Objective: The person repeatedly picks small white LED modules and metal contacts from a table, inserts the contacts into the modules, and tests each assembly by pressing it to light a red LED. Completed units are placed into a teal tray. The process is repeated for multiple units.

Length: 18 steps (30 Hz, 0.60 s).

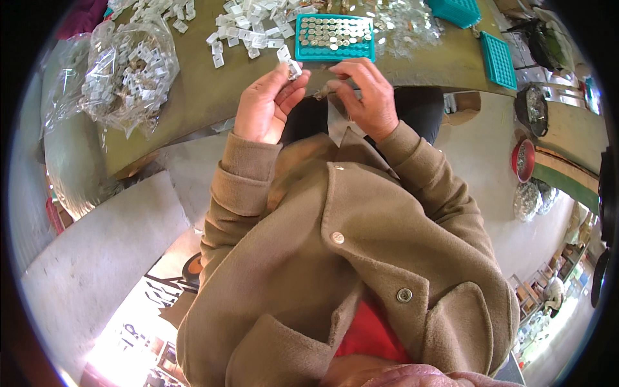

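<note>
My left hand (pixel 267 103) pinches a small white plastic case (pixel 294 69) between thumb and fingers, its hinged-looking halves standing open above the table edge. To its right, my right hand (pixel 369 97) has thumb and forefinger drawn together around a tiny dark bit, too small to name. Just beyond both hands lies a teal tray (pixel 298 55) with rows of round silver discs (pixel 329 29), like button cells, in its pockets. A loose pile of similar white cases (pixel 258 32) spreads to the left of that tray.
A clear bag (pixel 132 77) of white cases sits on the table (pixel 193 84) at left. Shiny loose bits (pixel 406 29) lie behind the tray, right. More teal trays (pixel 498 61) stand at the far right. A red bowl (pixel 523 161) is off to the right.
</note>
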Each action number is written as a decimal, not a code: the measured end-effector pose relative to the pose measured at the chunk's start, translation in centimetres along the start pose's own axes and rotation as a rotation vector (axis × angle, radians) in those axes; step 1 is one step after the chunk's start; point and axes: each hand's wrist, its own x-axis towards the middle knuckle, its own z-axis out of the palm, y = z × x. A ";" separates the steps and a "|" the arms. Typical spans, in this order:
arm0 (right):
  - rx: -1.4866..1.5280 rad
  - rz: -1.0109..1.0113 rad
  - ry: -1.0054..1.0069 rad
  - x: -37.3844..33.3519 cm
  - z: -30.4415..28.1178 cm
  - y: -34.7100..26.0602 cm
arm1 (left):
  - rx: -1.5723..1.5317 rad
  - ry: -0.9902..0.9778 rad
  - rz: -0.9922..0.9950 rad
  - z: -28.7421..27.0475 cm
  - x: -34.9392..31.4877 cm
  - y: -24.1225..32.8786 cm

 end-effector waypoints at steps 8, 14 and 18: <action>-0.281 0.086 0.061 2.9 -1.9 4.3 | 0.335 -0.030 0.050 1.3 0.6 -3.1; -0.391 -0.024 -0.007 3.2 -0.5 5.3 | 0.306 -0.063 -0.051 1.3 1.0 -4.3; -0.433 -0.076 -0.031 3.2 -0.3 5.3 | 0.280 -0.029 -0.054 1.1 1.2 -3.9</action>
